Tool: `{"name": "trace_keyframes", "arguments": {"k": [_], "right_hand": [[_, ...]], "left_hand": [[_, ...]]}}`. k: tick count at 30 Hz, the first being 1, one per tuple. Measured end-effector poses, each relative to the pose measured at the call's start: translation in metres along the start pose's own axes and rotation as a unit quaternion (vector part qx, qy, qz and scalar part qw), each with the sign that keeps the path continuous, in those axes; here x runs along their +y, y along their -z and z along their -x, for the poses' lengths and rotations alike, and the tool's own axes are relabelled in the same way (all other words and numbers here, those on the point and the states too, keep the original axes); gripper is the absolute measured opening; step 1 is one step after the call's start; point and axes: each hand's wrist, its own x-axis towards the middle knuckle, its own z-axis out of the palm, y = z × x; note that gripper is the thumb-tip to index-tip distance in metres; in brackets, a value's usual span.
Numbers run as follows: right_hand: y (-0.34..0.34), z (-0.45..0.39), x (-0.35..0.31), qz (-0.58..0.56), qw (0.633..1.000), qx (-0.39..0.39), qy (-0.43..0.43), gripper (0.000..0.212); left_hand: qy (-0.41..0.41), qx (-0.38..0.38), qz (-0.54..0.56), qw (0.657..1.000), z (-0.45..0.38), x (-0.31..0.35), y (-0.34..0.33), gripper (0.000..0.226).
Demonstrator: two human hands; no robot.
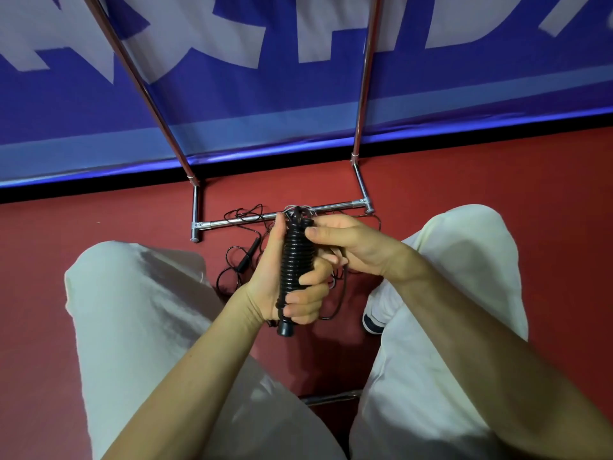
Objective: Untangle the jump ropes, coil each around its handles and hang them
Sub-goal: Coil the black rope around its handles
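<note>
From the head view, your left hand (292, 280) grips a black coiled rope bundle (296, 260) upright, well above the rack's base bar (252, 219); your right hand (345, 240) pinches its top end, seemingly finishing the wrap. I'd judge one rope nearly coiled, not yet hung. Another tangled rope (242, 260) lies on the floor just beside that bar, still to do.
</note>
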Motion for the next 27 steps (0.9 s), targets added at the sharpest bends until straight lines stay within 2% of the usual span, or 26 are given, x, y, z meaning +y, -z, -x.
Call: {"name": "trace_keyframes", "arguments": {"k": [2, 4, 6, 9, 14, 17, 19, 21, 23, 25, 27], "right_hand": [[-0.004, 0.0, 0.003, -0.003, 0.999, 0.036, 0.016, 0.014], [-0.007, 0.003, 0.002, 0.009, 0.997, 0.071, 0.03, 0.016], [-0.009, 0.006, 0.0, 0.041, 0.992, 0.106, 0.048, 0.019], [-0.01, 0.005, 0.001, 0.088, 0.982, 0.155, 0.059, 0.015], [-0.01, 0.0, 0.004, 0.128, 0.983, 0.132, 0.027, 0.004], [-0.012, -0.004, 0.008, 0.16, 0.973, 0.163, 0.043, 0.01], [-0.014, -0.006, 0.012, 0.206, 0.953, 0.213, 0.068, 0.014], [-0.014, -0.006, 0.015, 0.282, 0.914, 0.273, 0.103, 0.011], [-0.015, -0.004, 0.015, 0.341, 0.884, 0.29, 0.134, 0.012], [-0.017, -0.003, 0.016, 0.33, 0.895, 0.265, 0.142, 0.016], [-0.02, -0.001, 0.015, 0.245, 0.934, 0.231, 0.12, 0.015]], "left_hand": [[-0.025, 0.082, -0.032, 0.996, -0.004, 0.001, -0.005, 0.088], [-0.071, 0.187, -0.087, 0.976, -0.006, 0.003, -0.004, 0.093], [-0.1, 0.256, -0.14, 0.951, -0.007, 0.006, 0.002, 0.093], [-0.1, 0.333, -0.204, 0.915, -0.003, 0.008, 0.009, 0.092], [-0.11, 0.325, -0.187, 0.921, 0.0, 0.005, 0.007, 0.078], [-0.117, 0.323, -0.138, 0.929, -0.002, 0.006, 0.003, 0.067], [-0.127, 0.331, -0.114, 0.928, -0.004, 0.008, 0.003, 0.064], [-0.127, 0.369, -0.094, 0.916, -0.006, 0.009, 0.009, 0.065], [-0.118, 0.412, -0.086, 0.899, -0.008, 0.008, 0.017, 0.067], [-0.115, 0.428, -0.084, 0.892, -0.01, 0.007, 0.021, 0.067], [-0.118, 0.422, -0.071, 0.896, -0.01, 0.007, 0.022, 0.066]]}}
